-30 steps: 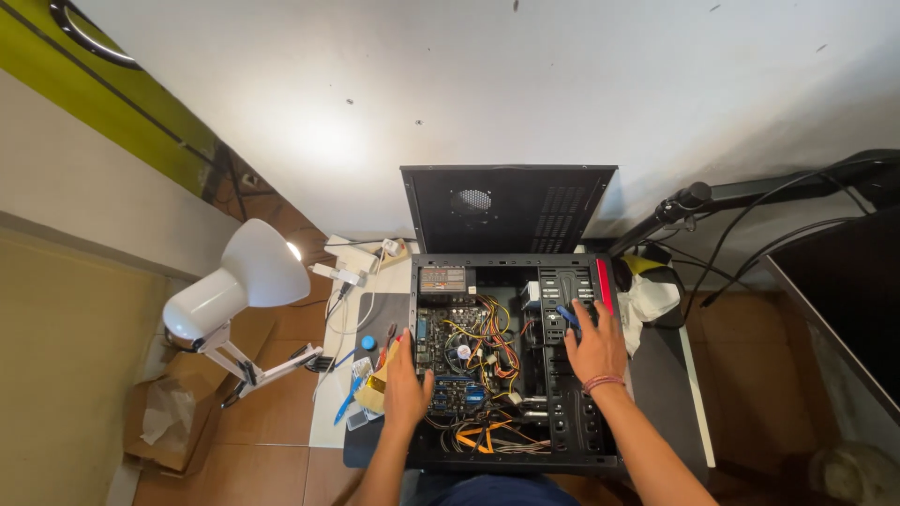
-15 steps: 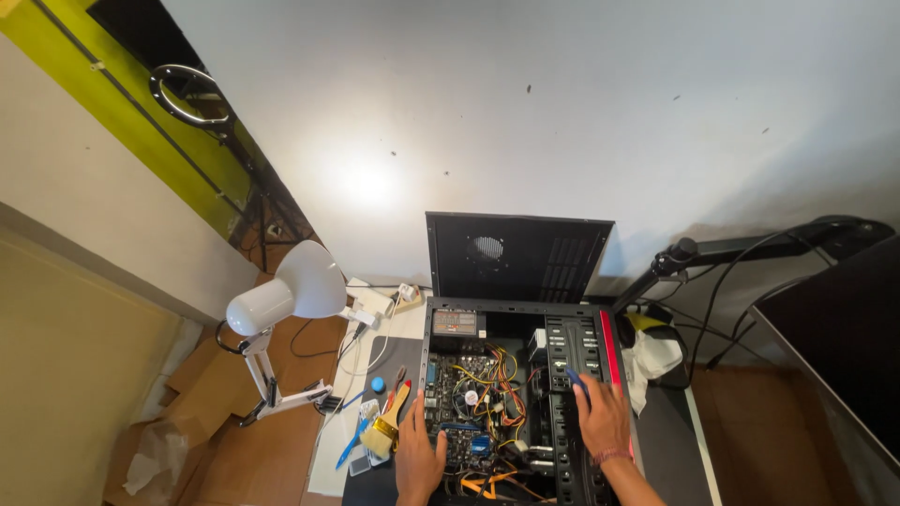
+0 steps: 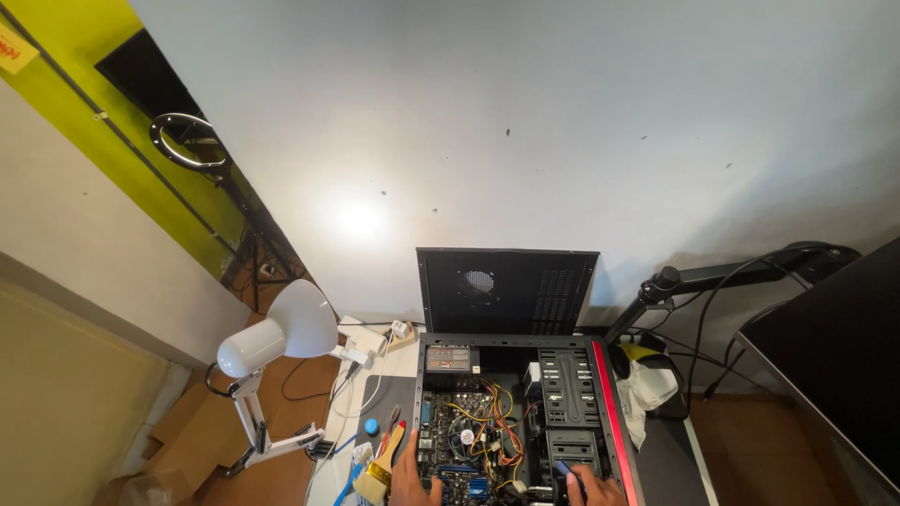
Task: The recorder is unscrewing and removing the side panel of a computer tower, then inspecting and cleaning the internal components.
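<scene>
Both hands inside the open black steel computer case point(image 3: 514, 412), lying on its side.

Left to right: our left hand point(image 3: 412, 478) rests spread, grasping nothing, on the dark motherboard point(image 3: 459, 440), just right of a wooden-handled brush point(image 3: 380, 468). Our right hand point(image 3: 591, 487), cut off by the frame edge, sits on the drive bays point(image 3: 570, 403); we cannot tell its grip. The case's long axis runs away from us.
</scene>
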